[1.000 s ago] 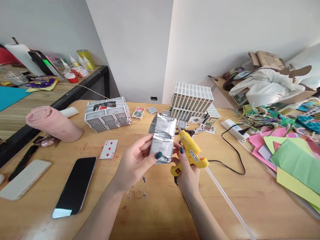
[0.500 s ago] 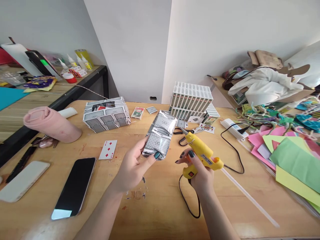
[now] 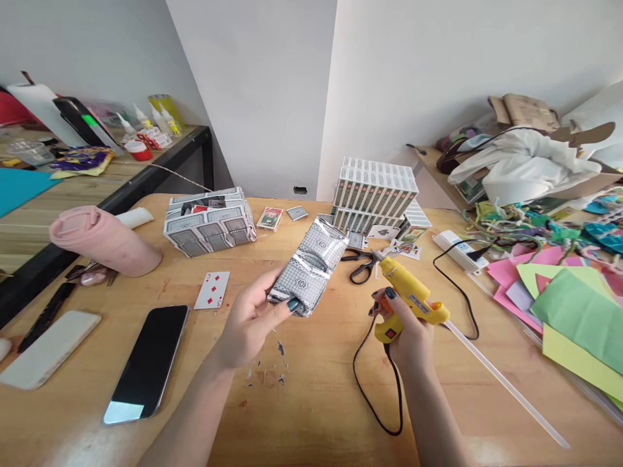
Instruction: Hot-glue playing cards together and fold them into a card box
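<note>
My left hand (image 3: 257, 314) grips the near end of a piece made of playing cards (image 3: 309, 266), grey-patterned backs showing, tilted above the table. A yellow hot glue gun (image 3: 409, 292) is in my right hand (image 3: 409, 331), its nozzle pointing up and left, apart from the card piece. A long clear glue stick (image 3: 506, 383) sticks out of the gun's rear. Black scissors (image 3: 360, 266) lie just beyond the nozzle. Farther back on the left sits a box built of playing cards (image 3: 209, 224), with a slot in its top. One three of diamonds (image 3: 212, 290) lies face up.
Stacked card packs (image 3: 374, 194) stand at the back. A phone (image 3: 146, 363), a white case (image 3: 48, 350) and a pink roll (image 3: 107, 240) occupy the left. On the right are a power strip (image 3: 460, 250) and coloured paper (image 3: 579, 311). The gun's black cord (image 3: 360, 389) loops near my right wrist.
My right hand has moved the glue gun right and slightly down, away from the card piece. My left hand has tilted the card piece a little further to the right.
</note>
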The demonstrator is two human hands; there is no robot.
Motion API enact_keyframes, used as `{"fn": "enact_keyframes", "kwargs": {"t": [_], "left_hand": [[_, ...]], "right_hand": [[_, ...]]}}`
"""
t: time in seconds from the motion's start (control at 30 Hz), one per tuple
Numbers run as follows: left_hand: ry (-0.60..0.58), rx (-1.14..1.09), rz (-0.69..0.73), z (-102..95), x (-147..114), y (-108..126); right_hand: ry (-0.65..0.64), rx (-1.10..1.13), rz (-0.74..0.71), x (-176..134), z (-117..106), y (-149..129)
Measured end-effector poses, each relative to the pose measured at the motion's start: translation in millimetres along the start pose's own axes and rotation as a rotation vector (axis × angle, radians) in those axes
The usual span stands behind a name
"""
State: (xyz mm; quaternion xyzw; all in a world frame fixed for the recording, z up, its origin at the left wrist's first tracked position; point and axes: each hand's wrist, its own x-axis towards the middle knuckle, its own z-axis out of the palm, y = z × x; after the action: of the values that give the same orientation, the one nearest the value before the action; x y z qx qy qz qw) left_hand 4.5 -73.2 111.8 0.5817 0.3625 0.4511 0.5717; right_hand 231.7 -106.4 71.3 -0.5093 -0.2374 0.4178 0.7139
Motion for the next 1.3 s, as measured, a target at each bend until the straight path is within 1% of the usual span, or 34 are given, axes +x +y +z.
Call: {"fn": "enact_keyframes", "kwargs": {"t": [0.07, 0.13, 0.23, 0.3, 0.4, 0.47, 0.5, 0.57, 0.63, 0.67, 0.7, 0.73, 0.77, 0.87, 0.93, 0.97, 1.03, 1.07, 1.13, 1.23, 1.3], "left_hand": [[-0.033, 0.031, 0.005, -10.3, -1.0, -2.1], [-0.051, 0.125, -0.009, -23.3, -2.5, -5.6], [-0.054, 0.354, 0.019, -43.0, -4.0, -13.0], [-0.099, 0.567, 0.057, -53.8, -3.4, -18.8], [-0.245, 0.849, 0.087, -67.1, 1.0, -28.9], [-0.352, 0.978, 0.126, -76.3, 5.6, -36.0], [-0.386, 1.023, 0.155, -81.2, 8.0, -38.8], [-0.42, 1.063, 0.222, -89.7, 12.1, -41.6], [-0.437, 1.094, 0.265, -92.5, 13.8, -39.0], [-0.428, 1.119, 0.281, -90.1, 13.3, -35.9], [-0.391, 1.152, 0.292, -84.6, 11.8, -32.3], [-0.319, 1.18, 0.313, -75.9, 9.4, -28.5], [-0.256, 1.195, 0.327, -64.5, 6.4, -25.3], [-0.141, 1.204, 0.388, -20.5, -2.7, -23.0], [-0.14, 1.251, 0.418, 7.4, -5.6, -28.1], [-0.139, 1.273, 0.421, 18.4, -5.7, -31.8], [-0.159, 1.287, 0.397, 31.8, -3.9, -39.4], [-0.166, 1.285, 0.389, 34.1, -2.6, -42.5], [-0.175, 1.272, 0.38, 30.8, 0.1, -46.9], [-0.148, 1.276, 0.371, 12.9, 2.3, -49.4], [-0.121, 1.322, 0.378, -1.2, 2.3, -49.9]], "right_hand": [[0.031, -0.014, -0.001, 1.3, -1.8, -0.1], [0.046, -0.039, -0.001, 2.9, -4.5, 0.7], [0.061, -0.063, 0.005, 6.0, -9.5, 3.3], [0.08, -0.065, 0.007, 8.1, -12.0, 5.1], [0.096, -0.05, 0.021, 10.1, -13.1, 6.9], [0.095, -0.032, 0.03, 10.7, -12.4, 7.9], [0.094, -0.028, 0.031, 11.0, -12.1, 8.5], [0.096, -0.039, 0.029, 11.9, -12.4, 10.1], [0.104, -0.077, 0.031, 13.7, -14.2, 12.3], [0.104, -0.102, 0.036, 15.0, -15.8, 13.5], [0.097, -0.13, 0.045, 16.6, -17.6, 14.9], [0.085, -0.156, 0.059, 18.4, -19.7, 16.2], [0.071, -0.176, 0.077, 20.4, -22.0, 17.5], [0.039, -0.171, 0.158, 28.2, -29.6, 20.5], [0.034, -0.128, 0.216, 35.5, -36.2, 20.8], [0.037, -0.108, 0.239, 40.0, -40.2, 20.2], [0.06, -0.082, 0.27, 50.0, -50.2, 17.3], [0.07, -0.075, 0.284, 55.4, -56.1, 15.1], [0.053, -0.063, 0.309, 65.7, -68.8, 9.7], [-0.021, -0.132, 0.319, 78.0, -87.3, 2.6], [-0.037, -0.296, 0.307, 83.6, -98.0, -0.1]]}}
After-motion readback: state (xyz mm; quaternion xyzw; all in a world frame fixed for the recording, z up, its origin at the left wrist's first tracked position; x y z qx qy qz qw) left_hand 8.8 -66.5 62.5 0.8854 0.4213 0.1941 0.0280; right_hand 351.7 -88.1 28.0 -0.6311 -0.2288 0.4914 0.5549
